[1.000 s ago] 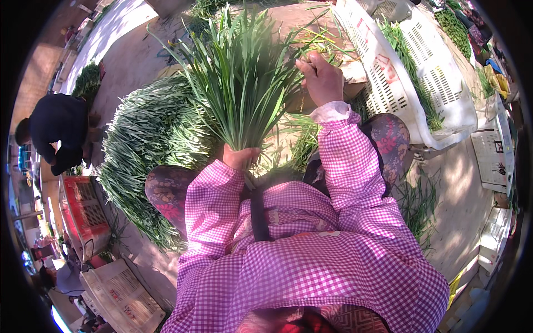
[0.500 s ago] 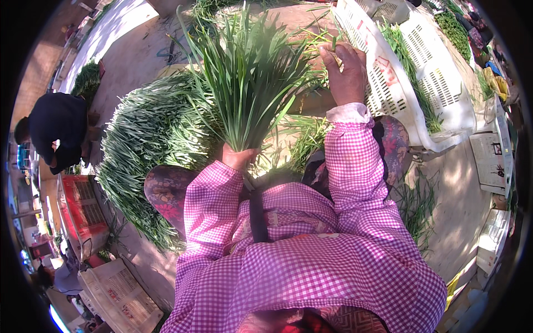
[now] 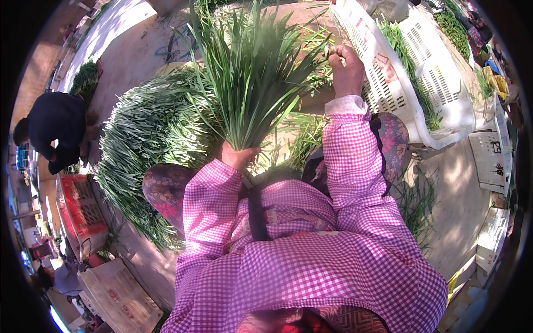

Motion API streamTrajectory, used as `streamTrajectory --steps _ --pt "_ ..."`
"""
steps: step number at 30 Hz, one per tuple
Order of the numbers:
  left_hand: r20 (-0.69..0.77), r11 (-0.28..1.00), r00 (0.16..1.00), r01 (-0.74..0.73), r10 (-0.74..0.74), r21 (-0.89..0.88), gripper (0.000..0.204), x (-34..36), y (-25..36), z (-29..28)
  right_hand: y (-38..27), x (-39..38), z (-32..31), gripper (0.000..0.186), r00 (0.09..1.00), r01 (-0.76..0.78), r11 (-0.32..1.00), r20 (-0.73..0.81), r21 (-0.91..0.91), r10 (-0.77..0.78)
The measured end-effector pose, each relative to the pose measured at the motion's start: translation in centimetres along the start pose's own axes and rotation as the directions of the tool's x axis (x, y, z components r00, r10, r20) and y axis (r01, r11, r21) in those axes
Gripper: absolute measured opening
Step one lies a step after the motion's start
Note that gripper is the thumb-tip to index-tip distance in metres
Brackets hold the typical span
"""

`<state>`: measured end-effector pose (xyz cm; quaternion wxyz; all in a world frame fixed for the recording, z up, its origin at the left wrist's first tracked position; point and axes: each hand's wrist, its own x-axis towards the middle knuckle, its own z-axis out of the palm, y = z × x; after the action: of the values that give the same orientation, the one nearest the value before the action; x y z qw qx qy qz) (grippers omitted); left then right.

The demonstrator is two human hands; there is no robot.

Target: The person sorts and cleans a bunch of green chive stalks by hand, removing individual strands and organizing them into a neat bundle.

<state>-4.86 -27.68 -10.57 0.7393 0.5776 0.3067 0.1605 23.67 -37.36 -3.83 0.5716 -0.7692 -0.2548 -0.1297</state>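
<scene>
My left hand (image 3: 240,157) is closed round the lower end of a bunch of long green garlic chives (image 3: 247,94), whose leaves fan out away from me. Beyond the bunch on the right, my right hand (image 3: 347,67) is raised beside the white plastic crate, its fingers drawn together. A small pale yellowish bit shows at its fingertips, too small to name. Left of the bunch lies a big heap of chives (image 3: 158,125) with stalks packed side by side. Loose green and yellowed leaves (image 3: 316,41) are scattered just past my right hand, and more leaves (image 3: 304,141) lie near my knee.
The white crate (image 3: 386,72) stands at the right with chives inside. A red crate (image 3: 83,205) and a pale crate (image 3: 122,297) are at the left. A person in dark clothes (image 3: 55,125) bends over at far left. Stray leaves (image 3: 416,208) lie on the floor at right.
My right hand has drawn its fingers closer together and turned slightly, staying by the crate. The chive bunch has spread a little to the right, still in my left hand.
</scene>
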Motion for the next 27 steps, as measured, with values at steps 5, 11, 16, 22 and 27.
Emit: streamTrajectory --steps 5,11,16,22,27 --pt "-0.083 0.999 0.996 0.022 -0.024 -0.026 0.026 -0.1 0.5 0.3 -1.0 0.9 -1.9 0.03 0.989 -0.135 0.983 -0.037 0.124 0.14" --pt "-0.051 0.994 0.996 -0.071 0.067 -0.087 0.025 0.3 0.1 -0.1 -5.3 -0.9 -2.2 0.028 0.899 -0.04 0.999 0.436 0.008 0.032" --pt "-0.07 0.997 0.996 -0.063 0.06 -0.05 0.026 0.4 -0.3 -0.1 -3.6 -2.6 0.3 0.029 0.825 0.187 0.977 0.555 -0.099 -0.102" --pt "-0.027 0.998 0.998 -0.053 0.052 -0.04 0.024 0.3 -0.3 -0.5 -3.7 -0.7 -1.2 0.019 0.928 -0.215 0.956 0.346 0.199 0.137" --pt "-0.02 1.0 1.0 0.003 -0.003 -0.009 0.024 0.2 0.0 -0.1 -2.9 0.0 -2.1 0.023 0.964 -0.174 0.975 0.224 0.14 0.14"
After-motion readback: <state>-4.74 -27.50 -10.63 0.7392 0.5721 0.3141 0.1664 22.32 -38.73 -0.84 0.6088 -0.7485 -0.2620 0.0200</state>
